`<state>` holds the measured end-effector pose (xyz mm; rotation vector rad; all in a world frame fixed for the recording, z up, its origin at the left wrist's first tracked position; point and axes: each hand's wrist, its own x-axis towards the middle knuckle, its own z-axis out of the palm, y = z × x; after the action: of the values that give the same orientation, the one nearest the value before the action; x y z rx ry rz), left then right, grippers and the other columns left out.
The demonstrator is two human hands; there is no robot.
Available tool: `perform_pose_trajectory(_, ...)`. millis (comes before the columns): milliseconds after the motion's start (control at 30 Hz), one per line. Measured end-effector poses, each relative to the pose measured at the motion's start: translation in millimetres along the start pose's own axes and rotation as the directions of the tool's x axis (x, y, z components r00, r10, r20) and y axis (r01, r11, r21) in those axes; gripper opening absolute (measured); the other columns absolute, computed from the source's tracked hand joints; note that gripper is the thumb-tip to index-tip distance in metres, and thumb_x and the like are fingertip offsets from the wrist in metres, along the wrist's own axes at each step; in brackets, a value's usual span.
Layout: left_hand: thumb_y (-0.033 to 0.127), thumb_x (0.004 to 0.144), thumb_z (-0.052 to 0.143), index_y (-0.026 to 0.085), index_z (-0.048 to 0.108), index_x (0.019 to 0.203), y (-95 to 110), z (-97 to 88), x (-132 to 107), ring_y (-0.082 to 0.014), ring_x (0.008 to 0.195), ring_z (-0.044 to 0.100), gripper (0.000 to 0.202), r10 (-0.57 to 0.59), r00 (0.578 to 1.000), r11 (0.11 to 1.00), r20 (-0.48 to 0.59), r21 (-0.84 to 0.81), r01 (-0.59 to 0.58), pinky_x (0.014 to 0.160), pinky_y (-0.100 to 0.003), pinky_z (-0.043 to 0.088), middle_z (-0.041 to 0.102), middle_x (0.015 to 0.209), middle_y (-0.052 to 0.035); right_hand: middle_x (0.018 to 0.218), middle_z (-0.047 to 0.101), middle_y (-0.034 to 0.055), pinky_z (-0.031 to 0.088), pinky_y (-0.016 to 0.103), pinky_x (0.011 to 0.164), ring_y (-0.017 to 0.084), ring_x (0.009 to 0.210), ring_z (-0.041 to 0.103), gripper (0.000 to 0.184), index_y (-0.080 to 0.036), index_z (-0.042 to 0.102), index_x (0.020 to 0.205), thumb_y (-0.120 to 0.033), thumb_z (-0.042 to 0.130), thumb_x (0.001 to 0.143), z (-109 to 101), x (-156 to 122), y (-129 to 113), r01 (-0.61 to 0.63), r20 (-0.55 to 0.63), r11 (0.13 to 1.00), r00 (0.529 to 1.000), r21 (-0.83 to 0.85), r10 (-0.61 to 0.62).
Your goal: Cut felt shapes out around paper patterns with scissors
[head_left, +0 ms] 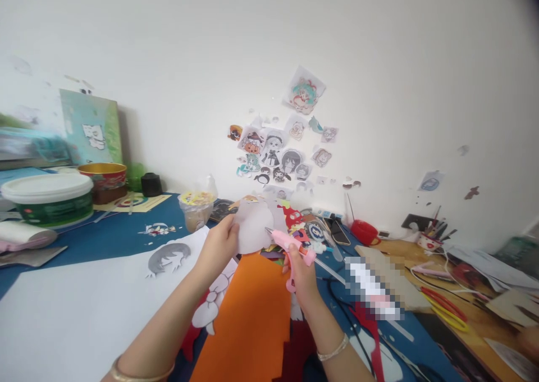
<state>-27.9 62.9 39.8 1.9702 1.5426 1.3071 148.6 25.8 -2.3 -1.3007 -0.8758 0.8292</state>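
My left hand (219, 246) is closed on a pale paper cutout (254, 227), holding it upright above the table. A pink glue gun (290, 244) is gripped in my right hand (300, 272), and its metal tip touches the right edge of the cutout. Below both hands lies an orange sheet (248, 320) on the blue table (113, 236). Each wrist wears a thin bracelet.
A large white sheet (76, 303) with a grey hair-shaped cutout (167, 257) lies left. A white-lidded green tub (48, 199), a gold tin (103, 180) and a plastic cup (196, 208) stand behind. Stickers (278, 151) cover the wall. Pens, red scissors (446, 309) and cables crowd the right.
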Motion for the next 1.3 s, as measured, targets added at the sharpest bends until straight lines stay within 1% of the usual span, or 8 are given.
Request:
perform_pose_trajectory(433, 0.030, 0.084, 0.032, 0.021, 0.056, 0.090, 4.7, -0.6, -2.5, -0.0209, 0.077, 0.060, 0.026, 0.028, 0.999, 0.999, 0.027, -0.033, -0.027, 0.066, -0.028, 0.043, 0.065, 0.083, -0.0030, 0.030, 0.037, -0.0067, 0.024, 0.020, 0.026, 0.009, 0.027, 0.035, 0.038, -0.020, 0.044, 0.043, -0.045, 0.059, 0.067, 2.0, 2.4, 2.6, -0.061, -0.072, 0.992, 0.996, -0.112, 0.053)
perform_pose_trajectory(700, 0.031, 0.083, 0.034, 0.021, 0.058, 0.090, 6.9, 1.9, -3.8, -0.0214, 0.077, 0.061, 0.027, 0.062, 0.995, 0.997, 0.080, -0.055, -0.058, 0.067, -0.029, 0.044, 0.067, 0.081, -0.0030, 0.039, 0.050, -0.0018, 0.034, 0.023, 0.039, 0.017, 0.046, 0.054, 0.033, -0.020, 0.053, 0.048, -0.048, 0.063, 0.063, 0.5, 6.2, 7.0, 0.048, -0.139, 0.970, 0.987, -0.240, -0.084)
perform_pose_trajectory(867, 0.032, 0.083, 0.034, 0.020, 0.058, 0.097, 3.6, -1.3, -2.4, -0.0220, 0.080, 0.061, 0.031, 0.039, 0.998, 0.998, 0.057, -0.061, -0.036, 0.069, -0.029, 0.045, 0.068, 0.090, -0.0045, 0.052, 0.059, 0.0024, 0.040, 0.027, 0.050, 0.022, 0.057, 0.058, 0.032, -0.020, 0.057, 0.053, -0.050, 0.068, 0.058, -7.7, 8.5, -0.7, 0.081, -0.254, 0.953, 0.954, -0.293, -0.159)
perform_pose_trajectory(1033, 0.034, 0.084, 0.033, 0.018, 0.057, 0.106, 2.7, -9.2, 2.6, -0.0245, 0.086, 0.062, 0.037, -0.006, 1.000, 0.999, -0.015, -0.045, 0.005, 0.072, -0.031, 0.046, 0.067, 0.098, -0.0072, 0.043, 0.054, 0.0018, 0.038, 0.028, 0.044, 0.019, 0.046, 0.052, 0.041, -0.022, 0.052, 0.049, -0.055, 0.053, 0.072, -19.3, 19.7, 3.4, 0.082, -0.360, 0.964, 0.917, -0.252, -0.172)
perform_pose_trajectory(1100, 0.035, 0.085, 0.033, 0.018, 0.057, 0.109, 8.4, -14.8, 1.4, -0.0256, 0.090, 0.062, 0.038, 0.000, 1.000, 1.000, -0.029, 0.020, 0.000, 0.073, -0.031, 0.046, 0.067, 0.102, -0.0085, 0.037, 0.049, -0.0003, 0.036, 0.028, 0.039, 0.017, 0.038, 0.047, 0.044, -0.022, 0.052, 0.048, -0.056, 0.049, 0.075, -22.6, 23.5, 5.5, 0.085, -0.382, 0.973, 0.910, -0.214, -0.163)
perform_pose_trajectory(1200, 0.033, 0.087, 0.030, 0.020, 0.055, 0.115, 22.9, -23.6, -12.6, -0.0250, 0.087, 0.065, 0.039, 0.069, 0.997, 0.960, 0.016, 0.269, -0.071, 0.067, -0.029, 0.048, 0.070, 0.100, -0.0083, 0.032, 0.043, -0.0028, 0.033, 0.028, 0.035, 0.015, 0.032, 0.041, 0.044, -0.022, 0.054, 0.049, -0.057, 0.048, 0.076, -25.2, 27.3, 6.6, 0.095, -0.416, 0.983, 0.896, -0.158, -0.153)
perform_pose_trajectory(1267, 0.024, 0.086, 0.031, 0.021, 0.054, 0.117, 30.4, -26.2, -31.2, -0.0223, 0.073, 0.068, 0.039, 0.225, 0.972, 0.864, 0.067, 0.449, -0.231, 0.054, -0.026, 0.046, 0.073, 0.089, -0.0060, 0.031, 0.042, -0.0034, 0.033, 0.028, 0.034, 0.015, 0.031, 0.040, 0.044, -0.021, 0.054, 0.049, -0.056, 0.049, 0.076, -25.7, 29.8, 6.9, 0.099, -0.439, 0.987, 0.887, -0.125, -0.145)
perform_pose_trajectory(1300, 0.015, 0.085, 0.029, 0.020, 0.055, 0.115, 31.9, -25.7, -42.3, -0.0210, 0.076, 0.068, 0.040, 0.384, 0.921, 0.771, 0.062, 0.528, -0.356, 0.055, -0.025, 0.046, 0.072, 0.092, -0.0059, 0.031, 0.042, -0.0034, 0.033, 0.028, 0.035, 0.015, 0.031, 0.041, 0.044, -0.021, 0.054, 0.048, -0.056, 0.050, 0.075, -25.7, 31.1, 7.4, 0.102, -0.448, 0.988, 0.883, -0.112, -0.142)
